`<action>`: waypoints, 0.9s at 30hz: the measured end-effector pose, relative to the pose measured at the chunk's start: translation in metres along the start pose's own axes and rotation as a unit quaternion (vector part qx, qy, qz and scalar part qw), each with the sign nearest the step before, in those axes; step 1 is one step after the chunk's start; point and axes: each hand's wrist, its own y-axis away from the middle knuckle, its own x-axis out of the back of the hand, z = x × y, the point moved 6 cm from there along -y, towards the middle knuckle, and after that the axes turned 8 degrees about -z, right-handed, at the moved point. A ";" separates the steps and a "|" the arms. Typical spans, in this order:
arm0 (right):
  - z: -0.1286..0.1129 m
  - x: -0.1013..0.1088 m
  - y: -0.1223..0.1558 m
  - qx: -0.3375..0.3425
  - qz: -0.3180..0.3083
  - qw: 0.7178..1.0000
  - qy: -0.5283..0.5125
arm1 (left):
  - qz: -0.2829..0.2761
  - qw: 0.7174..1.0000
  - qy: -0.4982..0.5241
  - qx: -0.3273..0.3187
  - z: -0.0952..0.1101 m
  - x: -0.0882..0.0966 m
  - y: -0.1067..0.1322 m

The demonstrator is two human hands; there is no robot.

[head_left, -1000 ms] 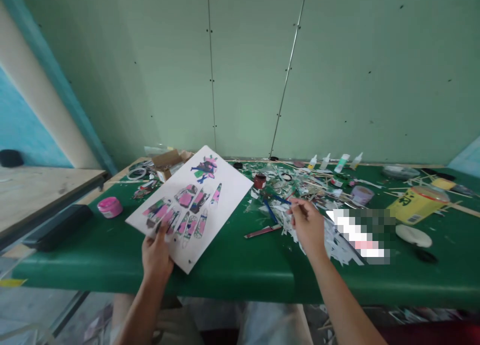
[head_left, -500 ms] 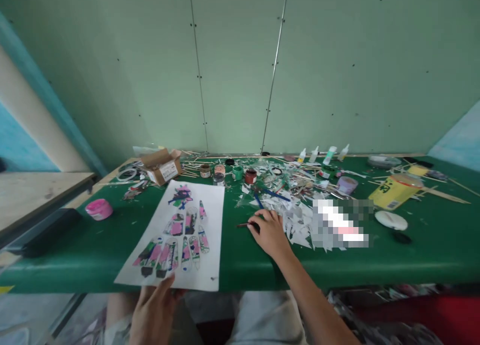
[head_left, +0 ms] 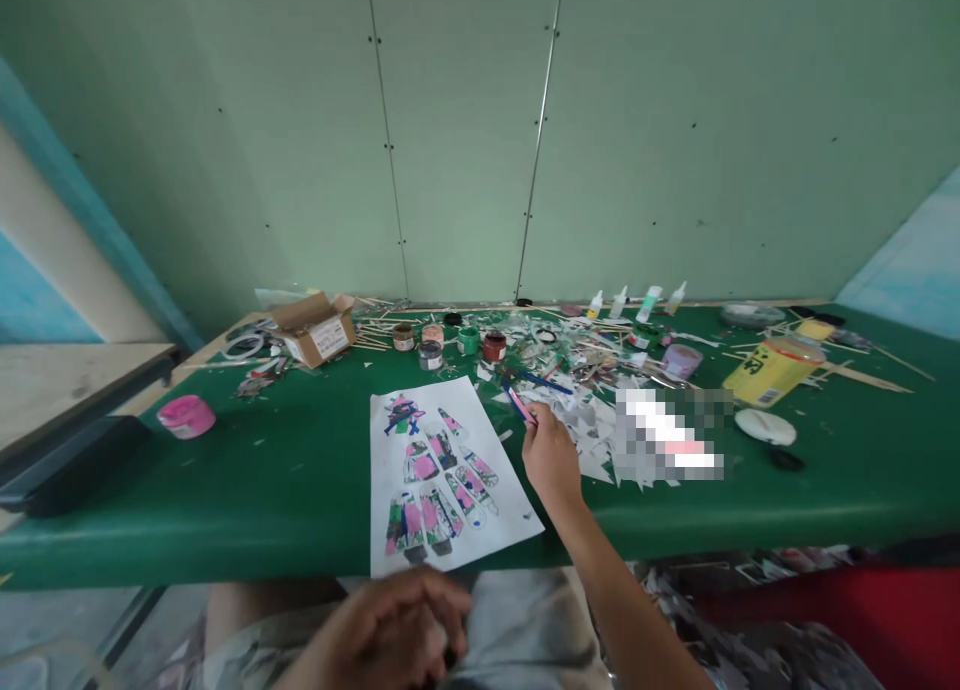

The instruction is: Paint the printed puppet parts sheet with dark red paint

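Note:
The white sheet of paper (head_left: 472, 415) lies at the table's front edge, bearing a tree-like pattern of pink, green, blue and black painted shapes. Just below its lower edge is my left hand (head_left: 405, 620), blurred by motion with its fingers loosely bent; whether it touches the paper I cannot tell. Right of the sheet, my right hand (head_left: 553, 455) is closed on a slim paintbrush (head_left: 519, 403), whose end shows pink and blue at my fingertips. Beside it lie white paper scraps (head_left: 592, 435) and a blue stick-like tool (head_left: 545, 381).
Open paint jars (head_left: 468, 341) stand behind the paper, near a cardboard box (head_left: 315, 330). A pink paint jar (head_left: 186, 417) sits at the left by a dark case (head_left: 90, 465). Small glue bottles (head_left: 649, 302), a yellow-labelled container (head_left: 772, 370) and a white lid (head_left: 765, 427) are at the right.
The paper has moved right and turned, and my left hand has come off its lower edge, moving right and down. My right hand has shifted slightly, its brush now pointing up and left.

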 end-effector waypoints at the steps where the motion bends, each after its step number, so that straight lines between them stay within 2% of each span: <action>1: 0.000 0.001 0.000 -0.003 0.003 1.000 -0.008 | 0.051 0.997 -0.043 -0.047 0.015 0.017 -0.003; 2: 0.000 0.001 0.000 -0.003 0.007 1.000 -0.016 | 0.098 0.988 -0.094 -0.079 0.028 0.035 -0.009; 4: 0.000 0.004 0.000 0.001 0.015 0.999 -0.032 | 0.205 0.952 -0.186 -0.129 0.046 0.077 -0.027; 5: 0.000 0.006 0.000 0.004 0.021 0.999 -0.039 | 0.237 0.934 -0.233 -0.131 0.050 0.097 -0.040; 7: -0.001 0.009 0.000 0.008 0.036 0.998 -0.046 | 0.289 0.889 -0.335 -0.117 0.050 0.129 -0.066; 8: 0.000 0.011 0.000 0.008 0.044 0.998 -0.046 | 0.301 0.859 -0.403 -0.102 0.047 0.140 -0.078; 10: 0.003 0.013 0.000 -0.016 0.062 0.998 -0.028 | 0.310 0.803 -0.508 -0.027 0.035 0.154 -0.097; 14: 0.011 0.014 0.001 -0.093 0.083 0.992 0.031 | 0.308 0.783 -0.540 0.027 0.017 0.161 -0.105; 17: 0.007 0.011 0.000 -0.035 0.062 0.997 -0.003 | 0.318 0.775 -0.545 0.040 0.016 0.162 -0.102; 20: 0.001 0.003 0.000 0.026 0.005 0.999 -0.036 | 0.295 0.773 -0.561 0.032 0.015 0.162 -0.102; 24: -0.003 -0.003 0.000 0.047 -0.029 0.998 -0.033 | 0.251 0.762 -0.595 0.044 0.010 0.161 -0.105; 27: -0.010 -0.004 -0.001 0.072 -0.037 0.997 -0.015 | 0.265 0.756 -0.597 0.056 0.007 0.164 -0.108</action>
